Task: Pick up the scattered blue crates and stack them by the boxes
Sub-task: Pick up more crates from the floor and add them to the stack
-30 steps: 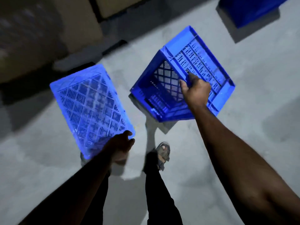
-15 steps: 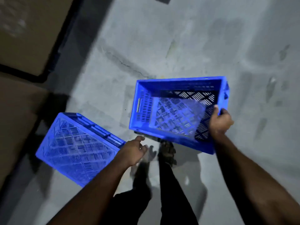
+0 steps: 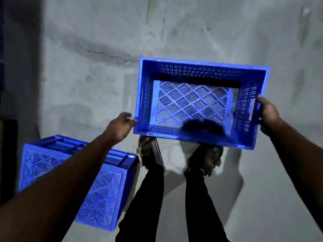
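The upright blue crate [image 3: 201,102] is held above the grey concrete floor [image 3: 87,75], open side up, its slotted bottom visible through the mouth. The right hand [image 3: 267,114] grips the crate's right end wall, fingers curled round the rim at the handle slot. The left hand [image 3: 120,126] is at the crate's near-left corner, fingers loosely extended with the tips touching the rim; whether it actually grips cannot be told. Directly below the crate's near edge are the person's two sandalled feet [image 3: 152,151], partly covered by that edge. Left of and below the held crate, a second blue crate [image 3: 97,193] lies overturned on the floor, lattice bottom up, its right edge just beside the left leg. Beyond the held crate's far edge the floor is bare, crossed by a thin crack [image 3: 104,54]; right of it the floor is also open. A dark shadowed strip lines the far left.
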`<action>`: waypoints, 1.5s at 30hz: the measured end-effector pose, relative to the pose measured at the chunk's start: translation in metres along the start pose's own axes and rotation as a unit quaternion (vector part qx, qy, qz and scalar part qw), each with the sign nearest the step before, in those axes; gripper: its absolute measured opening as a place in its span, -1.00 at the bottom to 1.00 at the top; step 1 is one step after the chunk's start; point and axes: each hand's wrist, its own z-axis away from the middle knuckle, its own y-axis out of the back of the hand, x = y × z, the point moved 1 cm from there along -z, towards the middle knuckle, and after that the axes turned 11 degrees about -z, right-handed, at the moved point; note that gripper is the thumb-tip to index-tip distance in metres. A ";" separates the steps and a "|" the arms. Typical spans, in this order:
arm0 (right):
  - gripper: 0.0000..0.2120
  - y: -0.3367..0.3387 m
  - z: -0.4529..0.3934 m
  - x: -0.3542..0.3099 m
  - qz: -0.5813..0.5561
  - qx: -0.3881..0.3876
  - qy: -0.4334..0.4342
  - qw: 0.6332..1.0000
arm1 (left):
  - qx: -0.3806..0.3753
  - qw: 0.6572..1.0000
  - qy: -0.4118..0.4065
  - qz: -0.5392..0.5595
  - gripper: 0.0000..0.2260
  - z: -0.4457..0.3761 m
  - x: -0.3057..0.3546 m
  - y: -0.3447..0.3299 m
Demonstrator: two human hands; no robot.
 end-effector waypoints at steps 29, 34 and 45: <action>-0.05 0.065 0.024 -0.056 -0.135 -0.118 -0.129 0.975 | -0.141 0.896 0.050 0.418 -0.24 -0.021 0.086 0.080; -0.10 0.099 0.133 -0.139 -0.123 -0.153 -0.114 0.974 | -0.190 0.911 0.040 0.365 -0.17 0.094 0.132 0.171; -0.32 0.204 0.362 -0.271 -0.164 -0.114 -0.037 0.979 | -0.161 0.915 -0.019 0.368 -0.38 0.313 0.222 0.291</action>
